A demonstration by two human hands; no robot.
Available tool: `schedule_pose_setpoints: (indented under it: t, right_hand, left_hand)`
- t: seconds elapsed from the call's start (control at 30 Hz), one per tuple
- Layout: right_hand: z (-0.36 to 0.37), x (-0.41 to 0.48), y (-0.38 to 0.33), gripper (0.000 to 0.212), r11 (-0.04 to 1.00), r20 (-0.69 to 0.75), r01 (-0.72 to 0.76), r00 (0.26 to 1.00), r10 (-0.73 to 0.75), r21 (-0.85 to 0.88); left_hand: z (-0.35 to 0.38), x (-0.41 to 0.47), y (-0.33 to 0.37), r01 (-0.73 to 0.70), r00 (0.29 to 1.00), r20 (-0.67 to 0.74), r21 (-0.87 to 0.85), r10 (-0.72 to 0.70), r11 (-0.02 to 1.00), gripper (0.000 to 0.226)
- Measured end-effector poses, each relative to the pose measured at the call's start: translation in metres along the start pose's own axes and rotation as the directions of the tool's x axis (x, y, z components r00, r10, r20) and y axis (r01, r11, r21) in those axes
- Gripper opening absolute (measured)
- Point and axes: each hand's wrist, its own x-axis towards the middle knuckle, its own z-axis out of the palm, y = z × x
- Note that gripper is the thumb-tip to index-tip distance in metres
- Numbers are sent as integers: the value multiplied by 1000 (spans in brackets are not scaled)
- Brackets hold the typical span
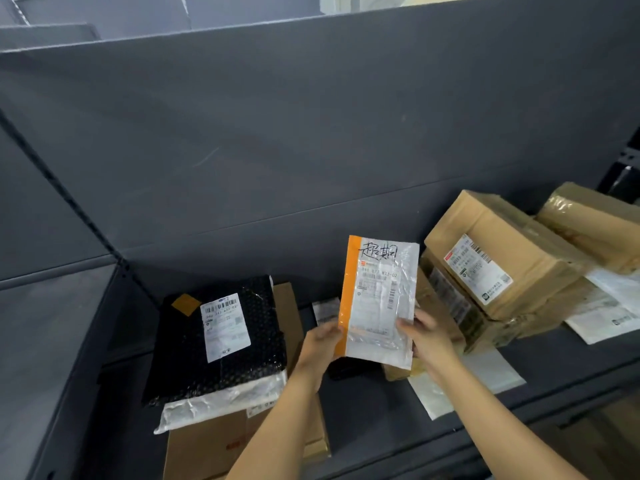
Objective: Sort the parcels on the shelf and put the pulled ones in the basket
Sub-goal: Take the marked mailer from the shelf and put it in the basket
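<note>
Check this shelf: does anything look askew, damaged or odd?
The top box on the right sits tilted on a crumpled box beneath. The envelope, held by the left hand and right hand, carries handwritten marker characters across its top.

Held parcel: a white mailer (pixel 379 299) with an orange stripe down its left edge is standing upright above the shelf (pixel 554 355). Its printed label and black handwriting are facing the camera.
Left hand (pixel 320 344): is gripping the mailer's lower left edge at the orange stripe.
Right hand (pixel 427 336): is gripping the lower right edge, thumb lying on the front.
Shelf, left side: a black bubble-wrap parcel (pixel 221 341) with a white label is lying on a flat cardboard box (pixel 207 445).
Shelf, right side: a labelled carton (pixel 498 258) is resting tilted on another carton. A tape-wrapped box (pixel 595 220) is sitting just beyond it.
Shelf, front: a clear pouch (pixel 485 375) is lying flat beneath the right forearm.
</note>
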Motion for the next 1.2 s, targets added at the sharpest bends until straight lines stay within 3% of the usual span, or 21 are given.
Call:
schedule_pose_setpoints:
  t: [0.17, 0.33, 0.57, 0.73, 0.9, 1.2]
  right_hand:
    - [-14, -6, 6, 27, 998, -28, 21, 999, -19, 66]
    - [-51, -21, 22, 23, 992, -167, -14, 985, 35, 126]
    - [-122, -65, 45, 23, 982, -408, -10, 909, 88, 190]
    - [-163, -95, 56, 18, 984, -504, -25, 856, 112, 176]
    - [-189, -115, 53, 16, 980, -537, 14, 838, 97, 199]
    - [-231, -160, 38, 20, 971, -560, 108, 828, 31, 213]
  left_hand:
    - [9, 6, 0, -22, 999, -38, 85, 25, 996, 24]
    - [50, 14, -10, -3, 997, 81, 144, -9, 990, 22]
    - [128, 7, -29, 26, 960, 268, 204, -81, 979, 20]
    - [173, -12, -32, -69, 931, 361, 315, -52, 946, 22]
    - [200, -32, -30, -162, 907, 422, 373, -12, 914, 16]
    - [244, -68, -23, -225, 882, 471, 361, 31, 905, 26]
